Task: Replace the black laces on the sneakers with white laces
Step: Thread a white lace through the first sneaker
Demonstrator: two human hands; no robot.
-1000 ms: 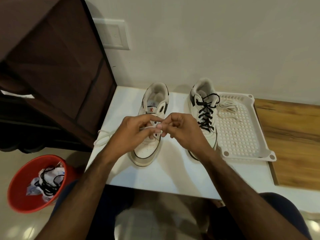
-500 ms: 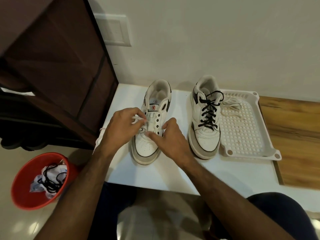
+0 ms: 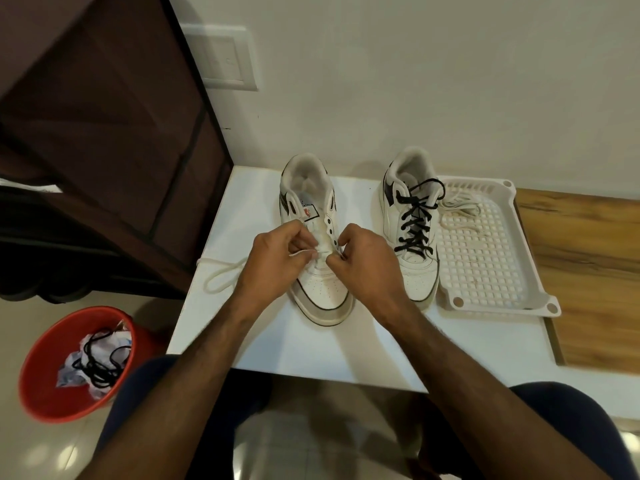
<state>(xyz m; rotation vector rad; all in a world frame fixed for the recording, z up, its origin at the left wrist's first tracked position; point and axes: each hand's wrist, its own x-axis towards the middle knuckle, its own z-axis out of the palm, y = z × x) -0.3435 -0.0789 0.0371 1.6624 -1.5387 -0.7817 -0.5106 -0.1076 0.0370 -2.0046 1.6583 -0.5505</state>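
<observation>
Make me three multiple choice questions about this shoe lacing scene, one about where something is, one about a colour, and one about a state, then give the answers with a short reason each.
1. Where does the spare white lace lie?
A. in the white tray
B. in the red bucket
C. on the wooden surface

2. What colour are the laces on the right sneaker?
A. white
B. black
C. red

3. What are the two hands doing to the left sneaker?
A. resting flat on the table
B. lifting it by the sole
C. pinching a white lace at its eyelets

Answers:
1. A, the lace is bunched at the tray's far end.
2. B, dark laces criss-cross its white upper.
3. C, the left hand and right hand curl their fingers at the eyelets, with the lace trailing off to the left.
</observation>
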